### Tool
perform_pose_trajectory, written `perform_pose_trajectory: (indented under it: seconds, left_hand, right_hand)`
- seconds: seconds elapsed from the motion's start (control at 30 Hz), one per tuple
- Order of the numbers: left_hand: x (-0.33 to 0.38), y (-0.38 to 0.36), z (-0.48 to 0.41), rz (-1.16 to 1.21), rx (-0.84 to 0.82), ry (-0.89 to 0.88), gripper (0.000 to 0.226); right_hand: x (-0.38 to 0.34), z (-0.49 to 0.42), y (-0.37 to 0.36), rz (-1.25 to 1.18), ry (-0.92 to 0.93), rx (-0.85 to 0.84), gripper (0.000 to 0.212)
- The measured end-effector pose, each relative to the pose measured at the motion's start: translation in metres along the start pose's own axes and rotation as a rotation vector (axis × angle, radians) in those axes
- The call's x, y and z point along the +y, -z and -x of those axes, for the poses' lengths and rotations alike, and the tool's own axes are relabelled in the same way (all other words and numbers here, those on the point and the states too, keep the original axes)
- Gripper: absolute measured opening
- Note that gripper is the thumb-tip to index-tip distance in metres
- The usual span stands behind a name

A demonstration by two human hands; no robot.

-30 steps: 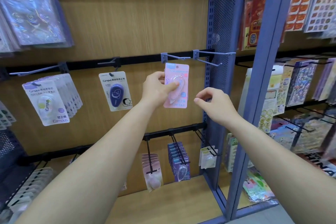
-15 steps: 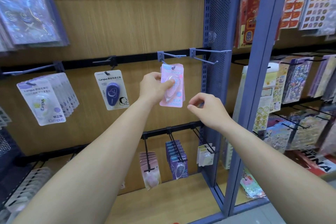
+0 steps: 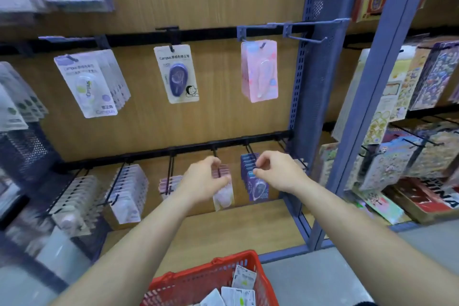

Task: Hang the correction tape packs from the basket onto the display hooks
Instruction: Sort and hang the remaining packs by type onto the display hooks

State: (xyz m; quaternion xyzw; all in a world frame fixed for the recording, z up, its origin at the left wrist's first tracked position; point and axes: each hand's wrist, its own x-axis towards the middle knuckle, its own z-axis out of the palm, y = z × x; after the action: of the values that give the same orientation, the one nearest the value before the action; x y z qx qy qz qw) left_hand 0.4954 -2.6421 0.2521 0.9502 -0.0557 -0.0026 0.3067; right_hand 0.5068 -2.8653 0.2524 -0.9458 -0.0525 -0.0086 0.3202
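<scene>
a pink correction tape pack (image 3: 259, 74) hangs on its own from a blue display hook (image 3: 250, 32) on the upper rail, right of a purple pack (image 3: 177, 74). both hands are down in front of the lower row of hooks. the left hand (image 3: 202, 181) is loosely curled, holding nothing. the right hand (image 3: 275, 171) has its fingers drawn together near a stack of purple packs (image 3: 255, 181); i cannot tell whether it pinches one. below, a red basket (image 3: 198, 278) holds more packs (image 3: 242, 285).
</scene>
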Motion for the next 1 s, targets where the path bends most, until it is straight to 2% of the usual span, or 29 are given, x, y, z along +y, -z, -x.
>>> perform_pose_trajectory:
  seconds: [0.2,0.33,0.4,0.6,0.77,0.87,1.0]
  left_hand:
    - [-0.12,-0.06,0.085,-0.116,-0.198,0.161,0.054]
    - [-0.189,-0.108,0.137,-0.117,-0.319,0.278,0.054]
    - [-0.22,-0.135,0.157,-0.107,-0.366,0.33,0.054]
    - [-0.284,-0.217,0.187,-0.018,-0.502,0.499,0.055]
    - [-0.309,-0.288,0.185,0.148,-0.557,0.57,0.059]
    - [-0.317,-0.32,0.168,0.239,-0.529,0.616,0.064]
    - [-0.329,-0.345,0.14,0.385,-0.384,0.709,0.076]
  right_hand:
    - [0.033,0.04,-0.118,0.193,-0.047,-0.277,0.021]
    - [0.068,0.074,-0.198,0.203,-0.102,-0.421,0.025]
    - [0.082,0.087,-0.228,0.207,-0.131,-0.471,0.025]
    - [0.127,0.103,-0.316,0.181,-0.191,-0.566,0.045]
    - [0.16,0.114,-0.377,0.135,-0.271,-0.704,0.064]
    - [0.18,0.124,-0.403,0.171,-0.253,-0.799,0.064]
    - [0.202,0.13,-0.421,0.2,-0.229,-0.759,0.054]
